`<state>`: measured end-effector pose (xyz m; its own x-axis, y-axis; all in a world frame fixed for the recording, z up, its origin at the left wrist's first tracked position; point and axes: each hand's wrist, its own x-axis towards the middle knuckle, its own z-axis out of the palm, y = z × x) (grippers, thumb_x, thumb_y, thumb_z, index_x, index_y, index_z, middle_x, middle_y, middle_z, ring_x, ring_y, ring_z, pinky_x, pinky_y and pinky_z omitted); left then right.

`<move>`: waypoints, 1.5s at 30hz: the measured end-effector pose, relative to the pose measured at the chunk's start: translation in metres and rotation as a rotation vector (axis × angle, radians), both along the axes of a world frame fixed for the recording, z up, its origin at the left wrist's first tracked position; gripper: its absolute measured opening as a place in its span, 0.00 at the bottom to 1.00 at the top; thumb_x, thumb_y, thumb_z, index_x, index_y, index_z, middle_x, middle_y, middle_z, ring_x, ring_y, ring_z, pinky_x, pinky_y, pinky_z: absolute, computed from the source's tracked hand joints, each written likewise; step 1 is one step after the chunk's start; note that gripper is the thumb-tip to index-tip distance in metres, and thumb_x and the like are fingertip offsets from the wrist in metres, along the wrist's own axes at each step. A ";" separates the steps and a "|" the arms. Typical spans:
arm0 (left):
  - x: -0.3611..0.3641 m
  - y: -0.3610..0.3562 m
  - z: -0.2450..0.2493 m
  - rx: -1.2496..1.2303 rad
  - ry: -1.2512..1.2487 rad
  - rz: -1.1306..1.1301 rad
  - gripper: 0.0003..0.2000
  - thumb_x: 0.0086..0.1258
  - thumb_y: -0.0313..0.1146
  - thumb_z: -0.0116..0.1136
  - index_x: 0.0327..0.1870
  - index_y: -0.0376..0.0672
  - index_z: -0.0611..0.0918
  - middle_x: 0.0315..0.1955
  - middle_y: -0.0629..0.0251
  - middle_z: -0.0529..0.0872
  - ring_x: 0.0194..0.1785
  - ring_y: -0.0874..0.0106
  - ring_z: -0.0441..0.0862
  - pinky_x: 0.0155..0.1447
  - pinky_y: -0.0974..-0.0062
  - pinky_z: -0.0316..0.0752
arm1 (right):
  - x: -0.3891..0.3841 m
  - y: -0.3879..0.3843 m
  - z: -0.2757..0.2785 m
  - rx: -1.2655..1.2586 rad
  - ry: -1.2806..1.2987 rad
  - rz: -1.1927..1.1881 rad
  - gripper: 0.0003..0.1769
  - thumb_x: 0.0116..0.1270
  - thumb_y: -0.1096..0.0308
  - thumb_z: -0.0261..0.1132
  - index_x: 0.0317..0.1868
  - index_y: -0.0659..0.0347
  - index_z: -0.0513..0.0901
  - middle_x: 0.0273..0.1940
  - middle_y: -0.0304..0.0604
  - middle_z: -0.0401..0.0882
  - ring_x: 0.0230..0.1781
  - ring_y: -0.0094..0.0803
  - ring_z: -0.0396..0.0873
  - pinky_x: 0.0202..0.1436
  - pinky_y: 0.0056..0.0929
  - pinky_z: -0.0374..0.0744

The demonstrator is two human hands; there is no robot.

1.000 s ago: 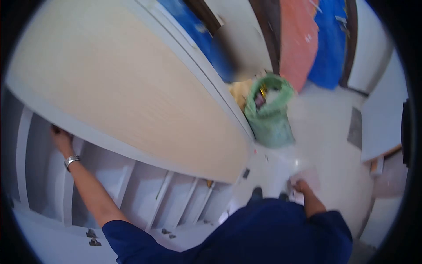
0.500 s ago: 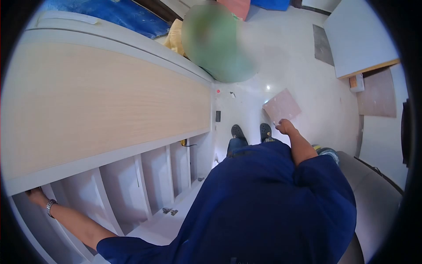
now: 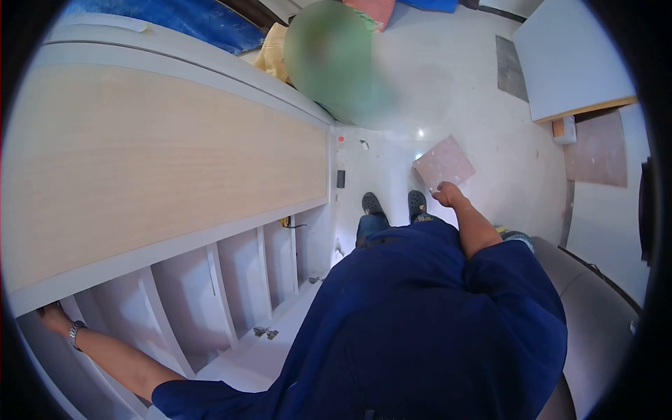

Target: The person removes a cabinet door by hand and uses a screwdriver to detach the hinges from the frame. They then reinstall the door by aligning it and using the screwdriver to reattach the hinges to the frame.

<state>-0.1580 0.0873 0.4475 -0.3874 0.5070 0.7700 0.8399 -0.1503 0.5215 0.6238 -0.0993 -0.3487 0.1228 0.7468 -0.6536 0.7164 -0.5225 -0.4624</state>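
My left hand [image 3: 54, 318], with a metal watch on the wrist, reaches to the far left end of the white shelf unit [image 3: 189, 294]. It is at the lower edge of the pale wood panel [image 3: 175, 168], inside the top of a compartment, and its fingertips are hidden there. My right hand [image 3: 446, 194] hangs in front of me with its fingers curled. Beyond it, a square pinkish board [image 3: 446, 162] appears at the fingers; whether they hold something small cannot be made out.
Metal hinges [image 3: 266, 332] sit along the cabinet's lower edge. A dark block [image 3: 341, 179] and small bits lie on the floor [image 3: 476, 105]. A blurred green shape [image 3: 332, 63] stands ahead. On the right are a grey padded seat [image 3: 595, 308] and a white-topped table [image 3: 581, 56].
The view has shifted slightly, so most things appear a little further left. Both hands keep nearly the same places relative to the cabinet and the board.
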 end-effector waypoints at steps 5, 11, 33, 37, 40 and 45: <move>-0.053 0.006 0.016 -0.093 0.115 0.187 0.21 0.70 0.37 0.54 0.60 0.35 0.74 0.47 0.57 0.84 0.44 0.65 0.83 0.41 0.73 0.75 | 0.004 0.000 -0.056 -0.031 -0.085 0.252 0.29 0.58 0.45 0.60 0.42 0.66 0.84 0.45 0.63 0.81 0.47 0.56 0.79 0.54 0.47 0.76; 0.008 0.002 -0.011 0.124 0.078 0.062 0.18 0.71 0.29 0.53 0.59 0.30 0.73 0.47 0.55 0.83 0.45 0.68 0.80 0.46 0.70 0.77 | 0.006 0.003 -0.145 0.081 -0.183 0.418 0.29 0.58 0.44 0.57 0.41 0.62 0.86 0.50 0.57 0.81 0.55 0.51 0.77 0.63 0.43 0.72; 0.039 0.003 -0.031 0.207 0.261 0.292 0.17 0.74 0.39 0.48 0.45 0.29 0.79 0.38 0.42 0.85 0.41 0.53 0.84 0.45 0.63 0.75 | 0.008 0.024 -0.015 -0.131 -0.177 0.172 0.22 0.64 0.54 0.59 0.37 0.70 0.85 0.42 0.57 0.84 0.44 0.52 0.83 0.50 0.41 0.79; 0.080 -0.009 -0.027 0.113 0.199 0.342 0.17 0.74 0.39 0.48 0.42 0.30 0.79 0.35 0.42 0.85 0.39 0.51 0.84 0.42 0.59 0.74 | 0.040 0.048 -0.159 -0.132 -0.393 0.945 0.20 0.55 0.48 0.67 0.43 0.50 0.87 0.45 0.44 0.85 0.46 0.41 0.83 0.51 0.40 0.79; 0.076 -0.010 -0.028 0.094 0.240 0.397 0.16 0.73 0.39 0.48 0.43 0.31 0.80 0.37 0.41 0.84 0.41 0.47 0.82 0.44 0.59 0.74 | 0.024 0.057 -0.127 0.022 -0.380 0.769 0.19 0.54 0.48 0.67 0.43 0.46 0.86 0.45 0.43 0.85 0.46 0.42 0.83 0.50 0.40 0.79; 0.097 -0.018 -0.030 0.105 0.190 0.452 0.19 0.72 0.44 0.50 0.46 0.33 0.80 0.37 0.42 0.84 0.43 0.47 0.82 0.47 0.59 0.75 | -0.026 0.068 -0.068 0.089 -0.242 0.611 0.17 0.56 0.50 0.64 0.40 0.49 0.86 0.43 0.44 0.85 0.44 0.43 0.83 0.49 0.41 0.79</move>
<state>-0.0606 0.0693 0.4177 -0.3980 0.2370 0.8863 0.9120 0.2067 0.3543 0.5977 -0.0314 -0.4167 -0.2050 0.7784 -0.5934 0.9607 0.0440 -0.2742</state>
